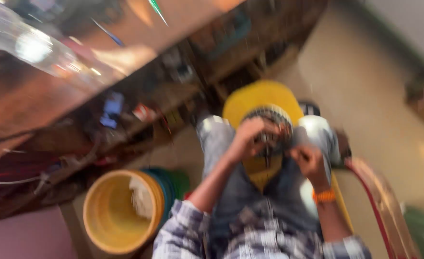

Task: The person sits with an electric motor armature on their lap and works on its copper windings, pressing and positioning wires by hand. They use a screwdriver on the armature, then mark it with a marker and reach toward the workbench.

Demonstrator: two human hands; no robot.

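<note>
My left hand (pixel 250 136) is curled, fingers bent onto the round dark ribbed part (pixel 268 125) that sits over my lap; the blur keeps me from telling whether the fingers truly clamp it or only press on it. My right hand (pixel 309 162) is closed in a loose fist just beside the same part, at its lower right edge; something thin may be pinched in it, but I cannot make that out. An orange band (pixel 324 195) circles my right wrist.

The ribbed part looks like a ring with dark slots and lighter windings, resting against a yellow round piece (pixel 262 96) behind it. Just right of it, touching or nearly so, is a pale grey rounded housing (pixel 317 134). All of this lies above my knees; I wear grey trousers (pixel 250 192) and a checked shirt (pixel 197 235).

Farther out, to my left on the floor, stands a yellow bucket (pixel 107 211) with a whitish lump inside, and coloured round rims, blue and green, are stacked just behind it. A red hose or cable (pixel 372 201) runs along my right side. Above, a brown wooden surface (pixel 44 91) with a cluttered shelf beneath crosses the view. The floor (pixel 365 81) is pale.
</note>
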